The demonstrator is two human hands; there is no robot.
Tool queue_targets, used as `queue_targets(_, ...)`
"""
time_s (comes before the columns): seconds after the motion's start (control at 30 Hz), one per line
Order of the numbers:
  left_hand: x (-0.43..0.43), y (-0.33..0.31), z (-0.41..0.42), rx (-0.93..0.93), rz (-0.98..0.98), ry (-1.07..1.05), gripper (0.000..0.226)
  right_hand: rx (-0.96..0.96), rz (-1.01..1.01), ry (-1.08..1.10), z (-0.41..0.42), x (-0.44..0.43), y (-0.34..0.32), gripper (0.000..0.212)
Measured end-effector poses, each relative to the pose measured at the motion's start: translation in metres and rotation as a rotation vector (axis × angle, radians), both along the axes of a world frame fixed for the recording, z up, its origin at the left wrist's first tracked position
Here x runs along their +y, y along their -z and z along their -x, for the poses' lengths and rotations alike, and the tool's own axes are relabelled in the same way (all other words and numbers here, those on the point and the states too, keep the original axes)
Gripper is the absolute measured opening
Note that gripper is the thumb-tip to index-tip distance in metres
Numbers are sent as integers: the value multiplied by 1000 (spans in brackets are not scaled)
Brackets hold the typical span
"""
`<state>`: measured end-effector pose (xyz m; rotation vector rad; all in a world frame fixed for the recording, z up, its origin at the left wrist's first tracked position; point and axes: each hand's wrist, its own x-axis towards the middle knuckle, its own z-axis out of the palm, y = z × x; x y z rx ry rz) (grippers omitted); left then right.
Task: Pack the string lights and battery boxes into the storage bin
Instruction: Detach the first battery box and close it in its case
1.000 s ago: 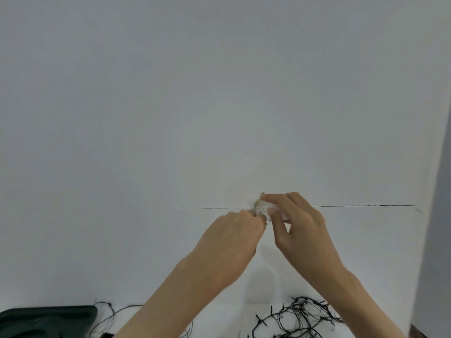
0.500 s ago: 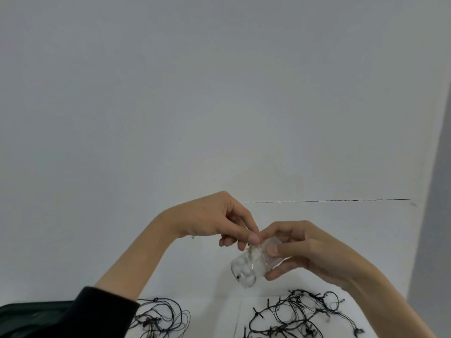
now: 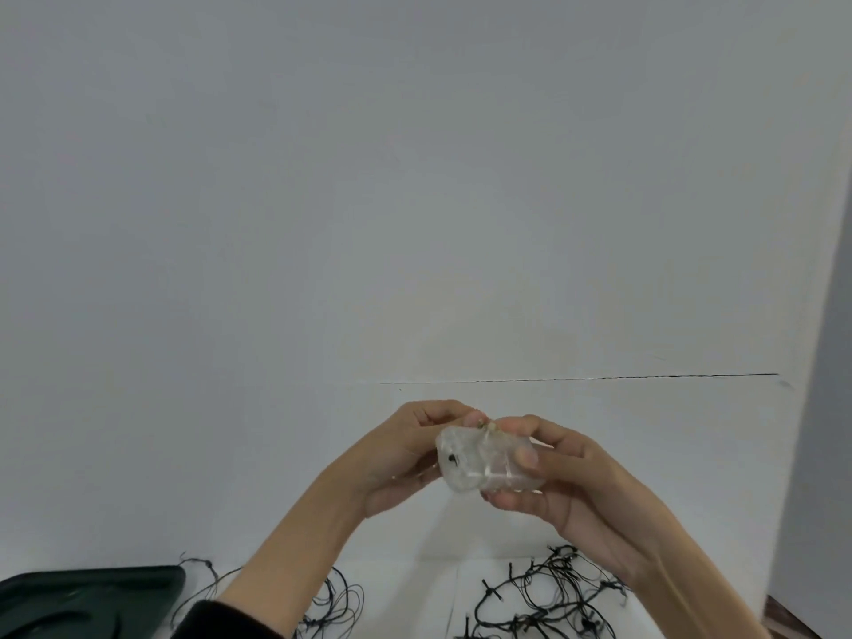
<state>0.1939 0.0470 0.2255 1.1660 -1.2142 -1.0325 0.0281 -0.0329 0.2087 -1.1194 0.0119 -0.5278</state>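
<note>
I hold a small clear plastic battery box (image 3: 484, 458) in the air in front of a white wall. My right hand (image 3: 562, 481) grips its right end, thumb across the front. My left hand (image 3: 396, 454) cups its left side and pinches a thin wire at the box's top. A tangle of black string lights (image 3: 548, 597) lies on the white table at the lower right. Another black string light (image 3: 332, 601) lies at the lower middle, partly hidden by my left forearm. The dark green bin (image 3: 83, 601) shows at the lower left corner.
A white wall fills most of the view, with a thin dark horizontal seam (image 3: 599, 378). A grey wall edge (image 3: 820, 408) rises at the right. The white table (image 3: 415, 574) runs along the bottom.
My hands came back from the wall seam toward me with the clear box. The box has turned from hanging below my fingers to lying sideways between both hands.
</note>
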Motion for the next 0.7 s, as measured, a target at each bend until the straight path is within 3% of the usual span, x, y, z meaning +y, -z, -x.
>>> queue_targets(0.13, 3, 11, 12, 156, 34, -153, 36, -103, -7, 157, -7, 2, 1, 52)
queue_targets(0.23, 10, 10, 25, 131, 62, -215, 41, -137, 36, 242, -9, 2, 3, 52)
queue_targets(0.37, 17, 8, 29, -26, 130, -322, 29, -149, 161, 390, -12, 8, 4, 54)
queue_targets(0.53, 25, 12, 31, -24, 105, -297, 12, -87, 373, 688, -13, 15, 0, 16)
queue_targets(0.7, 32, 17, 39, -140, 37, -295, 11, -61, 519, 815, -16, 18, 2, 22)
